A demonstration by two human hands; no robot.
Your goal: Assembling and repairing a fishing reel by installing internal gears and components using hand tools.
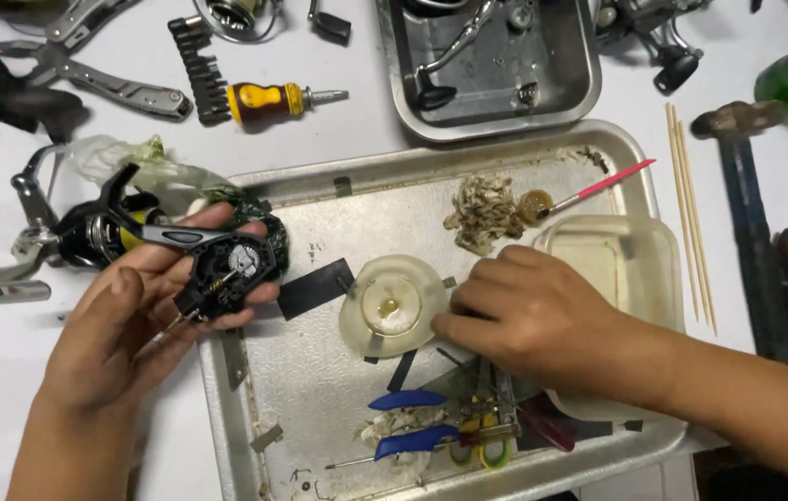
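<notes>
The left hand (pixel 129 325) grasps an opened black fishing reel (pixel 217 260) over the left edge of the big metal tray (pixel 320 213), gears facing up. The right hand (pixel 528 311) rests palm down in the middle of the tray, fingertips touching a small clear round lid (pixel 392 304). Blue-handled pliers (pixel 412 422) lie near the tray's front edge.

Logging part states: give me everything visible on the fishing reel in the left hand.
The fishing reel is black with a yellow band near the spool, and looks like plastic and metal. Its side cover is off, exposing a pale gear and a small brass-coloured shaft inside the body. A dark foot or arm juts up-left, with a grey metal bail behind. The left hand cradles it from below, open side up, over the left edge of the large metal tray.
</notes>
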